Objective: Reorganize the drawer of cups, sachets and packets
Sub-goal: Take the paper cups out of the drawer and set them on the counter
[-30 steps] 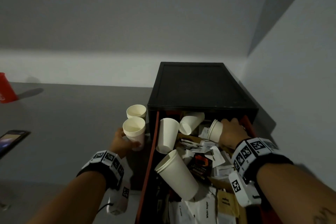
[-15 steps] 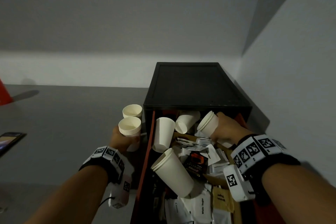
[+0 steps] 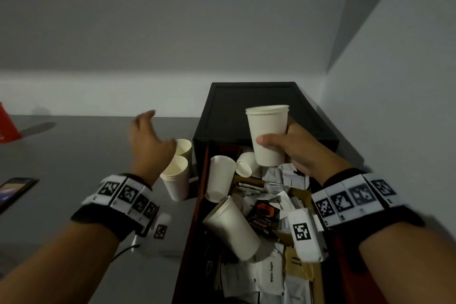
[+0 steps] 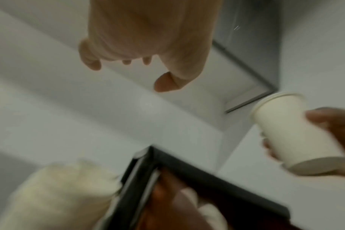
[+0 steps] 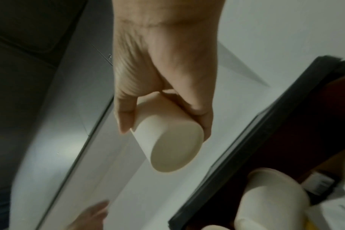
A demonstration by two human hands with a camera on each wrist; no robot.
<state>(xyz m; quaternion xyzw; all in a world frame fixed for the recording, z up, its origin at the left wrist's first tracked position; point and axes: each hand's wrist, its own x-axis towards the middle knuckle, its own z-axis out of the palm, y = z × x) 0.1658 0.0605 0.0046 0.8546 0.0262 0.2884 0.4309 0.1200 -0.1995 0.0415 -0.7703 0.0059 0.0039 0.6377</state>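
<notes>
My right hand (image 3: 293, 148) grips a white paper cup (image 3: 269, 134) upright, lifted above the open drawer (image 3: 197, 207) of the black cabinet (image 3: 256, 111); the same cup (image 5: 167, 138) shows its base in the right wrist view, and the cup (image 4: 288, 132) appears again at the right of the left wrist view. My left hand (image 3: 148, 140) is raised and empty, fingers spread (image 4: 148, 59), above a stack of white cups (image 3: 176, 180) and a second cup (image 3: 183, 147) on the floor left of the drawer. Several more cups (image 3: 230, 227) lie on sachets and packets (image 3: 271, 276) inside the drawer.
A phone (image 3: 14, 190) lies on the grey floor at the far left, with a red cone-like object (image 3: 6, 126) behind it. White walls (image 3: 394, 81) close in at the back and right of the cabinet.
My right hand has lifted a cup out of the drawer's back corner and turned it upright. My left hand has let go of the cup stack and risen, fingers spread.
</notes>
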